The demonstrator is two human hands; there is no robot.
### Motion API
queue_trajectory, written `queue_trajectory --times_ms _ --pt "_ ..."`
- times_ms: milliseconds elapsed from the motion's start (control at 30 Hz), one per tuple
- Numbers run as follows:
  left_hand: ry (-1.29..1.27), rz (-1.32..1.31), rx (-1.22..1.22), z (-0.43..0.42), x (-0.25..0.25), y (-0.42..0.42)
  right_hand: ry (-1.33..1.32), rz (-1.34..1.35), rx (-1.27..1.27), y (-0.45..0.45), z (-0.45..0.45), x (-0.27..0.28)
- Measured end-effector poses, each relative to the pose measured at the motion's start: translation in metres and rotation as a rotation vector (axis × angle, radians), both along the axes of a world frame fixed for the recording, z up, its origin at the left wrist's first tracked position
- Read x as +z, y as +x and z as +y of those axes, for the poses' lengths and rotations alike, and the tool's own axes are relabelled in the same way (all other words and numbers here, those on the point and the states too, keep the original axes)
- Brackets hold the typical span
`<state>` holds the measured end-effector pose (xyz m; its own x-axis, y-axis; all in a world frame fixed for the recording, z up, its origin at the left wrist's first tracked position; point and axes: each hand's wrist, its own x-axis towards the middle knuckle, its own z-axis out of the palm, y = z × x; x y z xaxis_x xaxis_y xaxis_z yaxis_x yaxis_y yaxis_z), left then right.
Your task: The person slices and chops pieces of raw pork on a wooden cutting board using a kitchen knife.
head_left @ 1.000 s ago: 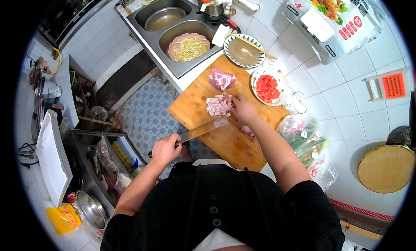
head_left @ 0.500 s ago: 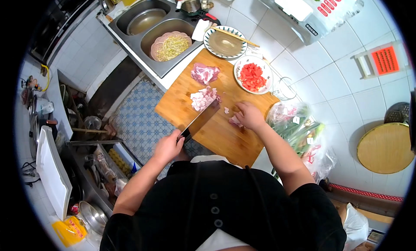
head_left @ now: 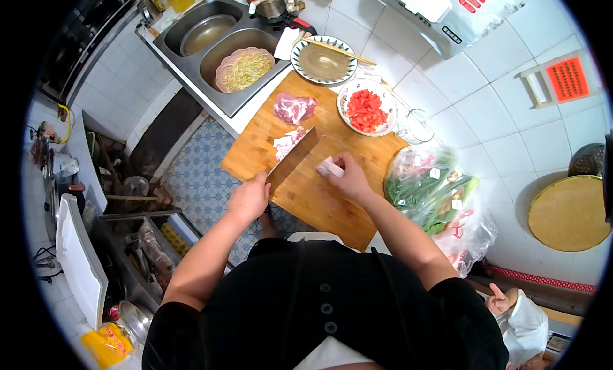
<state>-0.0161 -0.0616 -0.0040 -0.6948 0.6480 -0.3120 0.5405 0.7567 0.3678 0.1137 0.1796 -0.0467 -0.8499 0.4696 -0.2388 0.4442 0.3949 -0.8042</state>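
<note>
My left hand (head_left: 249, 196) is closed round the handle of a cleaver (head_left: 294, 158), its broad blade slanting over the wooden board (head_left: 332, 207). Beside the blade's left face lies a pile of chopped pale meat (head_left: 287, 142), partly hidden by it. My right hand (head_left: 348, 176) pinches a small piece of meat (head_left: 329, 167) above the board, to the right of the cleaver. A larger pink piece of meat (head_left: 294, 107) rests near the board's upper corner. A bowl of cut red pieces (head_left: 366, 111) stands at the board's upper right edge.
Bean sprouts (head_left: 246, 72) fill a pink bowl in the steel sink (head_left: 225, 103). A patterned plate (head_left: 324, 61) with chopsticks, a glass (head_left: 415, 127) and bagged green vegetables (head_left: 431, 185) border the board. Another person's hand (head_left: 498, 300) shows at lower right.
My right hand has picked up the small meat piece from the board and moved left. The cleaver has tilted more upright by the pile. Another person has come into view at lower right.
</note>
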Motion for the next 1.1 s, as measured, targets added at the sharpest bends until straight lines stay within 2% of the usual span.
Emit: queue_trajectory --times_ms 33,67,167,267,333,367,467,567,900,1000,1100 --pt "-0.017 -0.001 -0.012 -0.001 -0.002 0.001 -0.062 0.096 -0.008 -0.005 -0.008 0.001" --pt "-0.025 -0.002 -0.013 -0.002 -0.002 0.001 -0.086 0.061 -0.036 -0.007 -0.013 0.004" --pt "-0.01 -0.014 -0.042 -0.003 -0.001 0.006 0.286 -0.126 0.018 -0.005 -0.013 -0.018" --pt "0.072 -0.015 -0.096 -0.006 -0.003 0.006 0.497 0.114 0.022 -0.001 -0.014 -0.027" --pt "0.111 -0.008 -0.138 -0.006 -0.003 0.009 0.519 0.33 0.143 -0.007 -0.007 -0.039" --pt "0.045 -0.02 -0.154 -0.005 0.0 0.013 0.527 0.439 0.202 -0.01 -0.005 -0.046" --pt "-0.106 -0.054 -0.207 0.004 0.025 0.025 0.425 0.451 0.214 -0.017 -0.004 -0.064" --pt "-0.071 -0.04 -0.23 0.0 0.038 0.042 0.347 0.555 0.21 -0.016 -0.003 -0.071" --pt "-0.204 -0.221 -0.24 0.013 0.048 0.041 0.416 0.523 0.242 -0.015 -0.004 -0.066" --pt "-0.061 -0.237 -0.218 0.042 0.02 0.031 0.41 0.521 0.233 -0.014 -0.005 -0.066" --pt "-0.039 -0.15 -0.265 0.076 0.003 0.026 0.436 0.535 0.223 -0.017 -0.004 -0.061"
